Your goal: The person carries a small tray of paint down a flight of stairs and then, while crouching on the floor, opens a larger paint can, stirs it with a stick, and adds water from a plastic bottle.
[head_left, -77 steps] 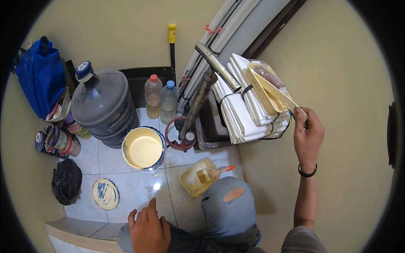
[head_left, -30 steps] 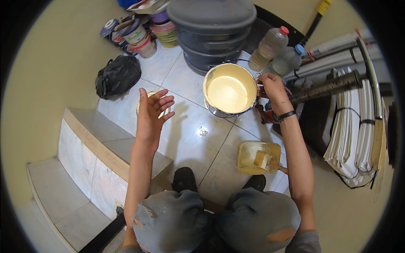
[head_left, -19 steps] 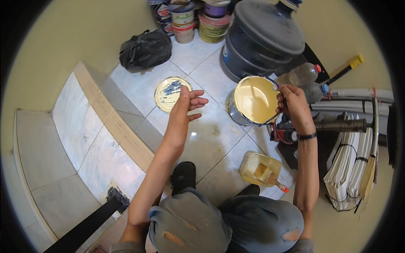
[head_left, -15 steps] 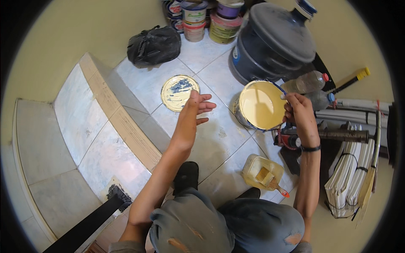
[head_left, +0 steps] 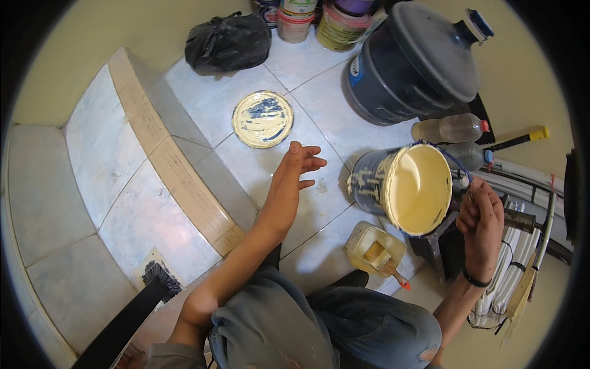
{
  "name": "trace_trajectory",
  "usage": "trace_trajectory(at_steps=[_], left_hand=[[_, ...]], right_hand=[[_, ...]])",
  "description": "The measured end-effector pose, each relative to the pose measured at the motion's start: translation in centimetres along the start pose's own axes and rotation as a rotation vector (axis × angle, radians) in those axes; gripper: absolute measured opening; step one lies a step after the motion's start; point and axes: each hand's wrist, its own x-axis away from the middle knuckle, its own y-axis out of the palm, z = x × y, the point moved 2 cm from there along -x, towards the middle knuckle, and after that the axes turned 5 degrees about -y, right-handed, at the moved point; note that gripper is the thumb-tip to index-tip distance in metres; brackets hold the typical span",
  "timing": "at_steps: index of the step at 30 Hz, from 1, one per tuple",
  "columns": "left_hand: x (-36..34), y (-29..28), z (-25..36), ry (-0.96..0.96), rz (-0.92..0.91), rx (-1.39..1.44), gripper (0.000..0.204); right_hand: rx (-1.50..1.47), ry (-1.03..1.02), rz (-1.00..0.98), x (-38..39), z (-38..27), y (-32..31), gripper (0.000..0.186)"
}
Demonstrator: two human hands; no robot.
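My right hand (head_left: 481, 216) is closed on the wire handle of a paint bucket (head_left: 369, 181), at the bucket's right side. The bucket tilts toward me, and cream paint (head_left: 424, 190) shows inside; drips streak its dark outer wall. My left hand (head_left: 296, 171) hangs over the floor with its fingers apart and nothing in it. Just beyond that hand lies a round lid (head_left: 263, 119), smeared with cream and dark blue. In front of my knees, a paintbrush (head_left: 388, 269) rests in a square plastic tub (head_left: 358, 252) with cream paint on it.
A large dark water jug (head_left: 402, 67) and two plastic bottles (head_left: 452, 128) stand beyond the bucket. Bundled white strips (head_left: 501, 277) lie at right. A tiled step (head_left: 144, 203) rises at left. A black bag (head_left: 227, 42) and stacked tubs (head_left: 341, 27) sit at the back.
The bucket has tipped toward me and come nearer, with my right hand moving right and down on its handle. My left hand stays open. The whole view has shifted slightly.
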Motion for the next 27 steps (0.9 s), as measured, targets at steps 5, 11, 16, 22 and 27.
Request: trace_trajectory(at_steps=[5,11,16,22,27], left_hand=[[-1.0,0.8,-2.9,-0.089,-0.062,-0.049,0.065],[-1.3,1.0,-13.6,-0.289,-0.464,-0.198,0.040],[0.6,4.8,-14.1,-0.335,-0.671,-0.035,0.040],[-0.1,5.0,-13.3,-0.194,-0.599,0.028,0.030],[-1.1,4.7,-12.4,-0.079,-0.438,0.069,0.015]], right_hand=[[0.025,0.010,-0.019,4.3,-2.4,-3.1,0.017],[0.142,0.000,0.035,8.6,-6.0,-3.7,0.020],[0.167,-0.034,0.072,10.7,-7.8,-5.3,0.020],[0.167,-0.051,0.076,10.3,-8.7,-4.3,0.021],[0.077,-0.088,0.098,9.5,-8.3,-3.1,0.017]])
